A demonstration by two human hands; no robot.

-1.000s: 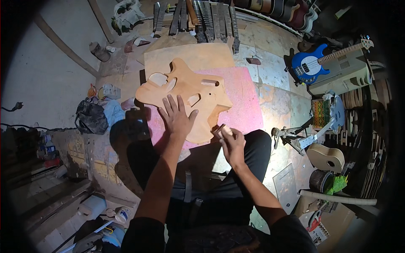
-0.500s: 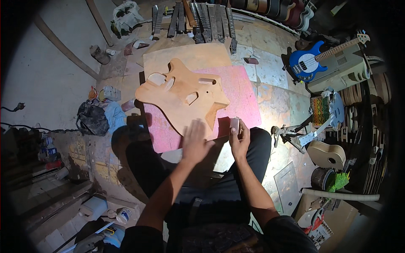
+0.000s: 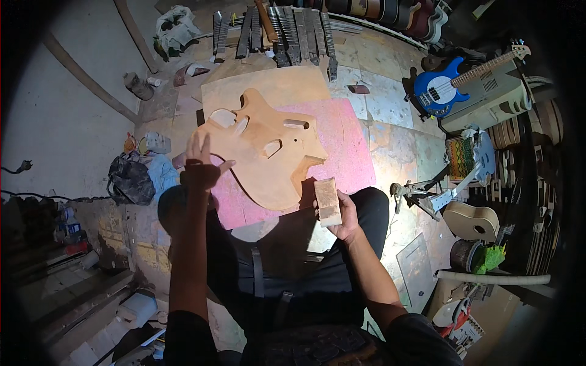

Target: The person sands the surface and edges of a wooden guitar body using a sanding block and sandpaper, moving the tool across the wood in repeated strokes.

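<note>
An unpainted wooden electric guitar body (image 3: 256,149) with several routed cavities lies flat on a pink board (image 3: 354,134). My left hand (image 3: 204,166) is open with its fingers spread, at the body's left edge; whether it touches the wood I cannot tell. Close to the body's lower right corner, my right hand (image 3: 345,219) grips a sanding block (image 3: 328,202), a rectangular piece with a worn, brown-stained face turned up. Most of that hand's fingers are hidden behind the block.
A pale board (image 3: 287,79) lies under the pink one. Beyond stand several fretted neck-like strips (image 3: 287,30). To the right are a blue bass guitar (image 3: 442,88), a metal stand (image 3: 421,192) and a small acoustic guitar body (image 3: 470,222). A black bag (image 3: 131,180) sits at left.
My left hand has moved left from the body's lower edge to its left edge. My right hand has turned the block so its broad face shows. The view has shifted slightly.
</note>
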